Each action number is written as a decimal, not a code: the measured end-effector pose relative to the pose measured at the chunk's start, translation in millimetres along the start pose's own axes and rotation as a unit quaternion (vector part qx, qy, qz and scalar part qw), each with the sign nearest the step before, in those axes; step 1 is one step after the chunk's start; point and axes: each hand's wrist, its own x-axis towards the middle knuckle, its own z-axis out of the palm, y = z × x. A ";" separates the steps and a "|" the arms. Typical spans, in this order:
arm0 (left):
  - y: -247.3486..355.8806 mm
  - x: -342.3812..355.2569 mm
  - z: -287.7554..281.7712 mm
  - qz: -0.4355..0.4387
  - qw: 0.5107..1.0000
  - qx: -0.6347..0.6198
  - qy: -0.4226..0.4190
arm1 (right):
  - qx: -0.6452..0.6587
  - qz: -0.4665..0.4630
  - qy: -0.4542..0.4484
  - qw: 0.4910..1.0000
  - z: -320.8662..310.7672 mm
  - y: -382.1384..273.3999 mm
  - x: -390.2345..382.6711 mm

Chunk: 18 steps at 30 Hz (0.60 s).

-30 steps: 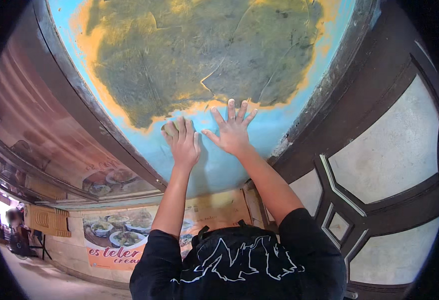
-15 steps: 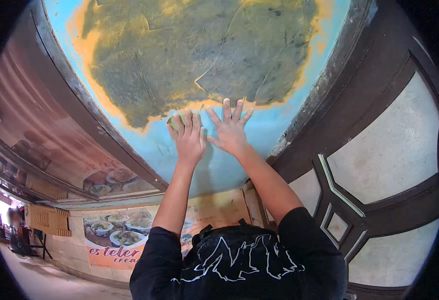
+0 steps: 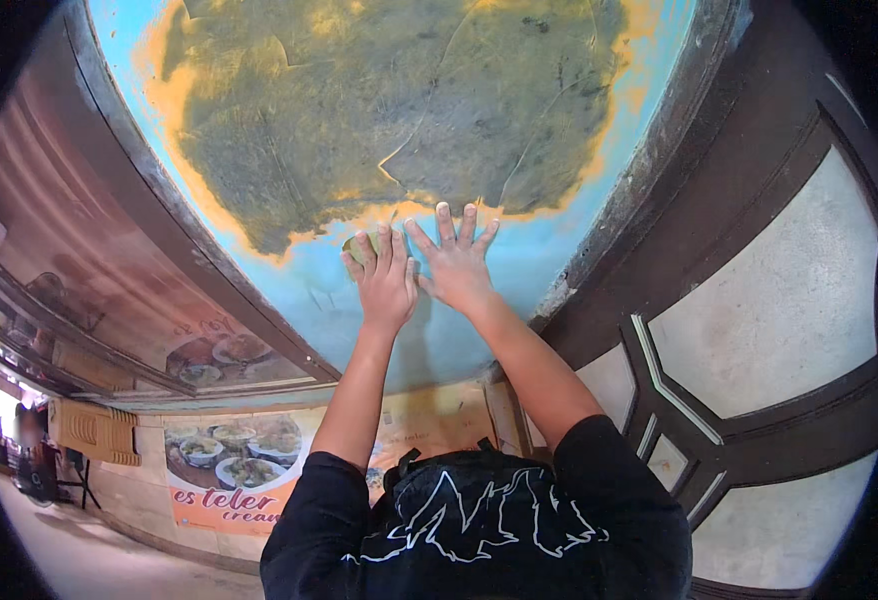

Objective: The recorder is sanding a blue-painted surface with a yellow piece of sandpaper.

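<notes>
The wall in front of me has light blue paint around a large rough patch, dark olive-grey with an orange-yellow border. My left hand presses an olive-green piece of sandpaper against the blue paint, just below the patch's lower edge. The fingers mostly cover this piece, so only its left and upper rim shows. Close on the right, my right hand lies flat on the wall with its fingers spread. Its fingertips reach the orange border, and its fingers look dusty.
A dark wooden frame with a glossy pane runs along the left. On the right stands a dark brown door with pale panels. Below are a food poster, stacked tan plastic stools and, nearer, a black bag on my front.
My left hand has shifted slightly right and down with the sandpaper. My right hand has moved a little left and down, staying flat on the wall. The view has tilted slightly.
</notes>
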 end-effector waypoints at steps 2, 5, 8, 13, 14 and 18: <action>2.0 -4.6 4.6 0.000 1.000 0.002 0.008 | 0.005 -0.016 0.062 0.998 0.4 8.5 -6.4; 5.2 -23.2 12.9 0.011 0.999 0.032 0.003 | -0.003 -0.045 0.036 0.998 -6.0 19.8 -13.7; 24.5 -17.6 19.4 -0.023 1.000 -0.002 0.018 | -0.010 -0.063 0.024 0.998 -10.9 33.2 -18.1; 61.1 21.1 14.7 -0.033 0.999 -0.024 0.020 | 0.006 -0.080 0.128 0.988 -7.1 57.7 -30.5; 62.3 17.7 19.1 -0.034 0.999 -0.022 0.021 | 0.007 -0.082 0.129 0.988 -11.3 59.8 -31.1; 63.6 -11.5 43.8 0.009 1.000 0.001 0.000 | -0.040 -0.059 0.102 0.992 -26.2 72.9 -31.6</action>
